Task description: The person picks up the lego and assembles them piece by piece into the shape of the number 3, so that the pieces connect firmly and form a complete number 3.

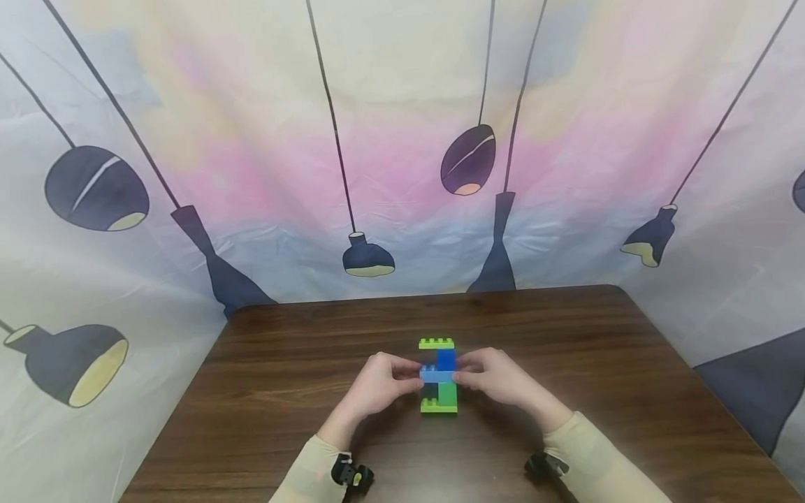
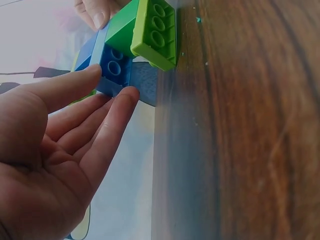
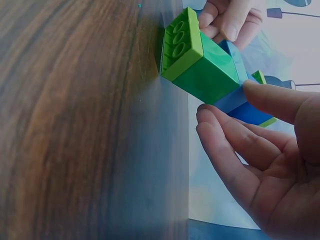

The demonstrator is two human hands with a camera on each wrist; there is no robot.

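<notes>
Between both hands is a stack of toy building bricks. My left hand (image 1: 379, 383) pinches the left end of its light blue brick (image 1: 437, 376) between thumb and fingers. From the opposite side, my right hand (image 1: 501, 378) holds the right end of that brick. A dark blue brick (image 1: 446, 359) sits above it on the right, topped by a lime brick (image 1: 436, 344) that overhangs to the left. Below are a green brick (image 1: 448, 393) and another lime brick (image 1: 439, 408). Hollow undersides of the lower lime brick (image 2: 159, 37) and light blue brick (image 2: 116, 67) show in the left wrist view.
A brown wood-grain table (image 1: 283, 377) lies under the hands. Behind it hangs a pastel cloth (image 1: 409, 140) printed with dark lamps. Each sleeved wrist wears a black camera mount, one on the left (image 1: 351, 475) and one on the right (image 1: 544, 467).
</notes>
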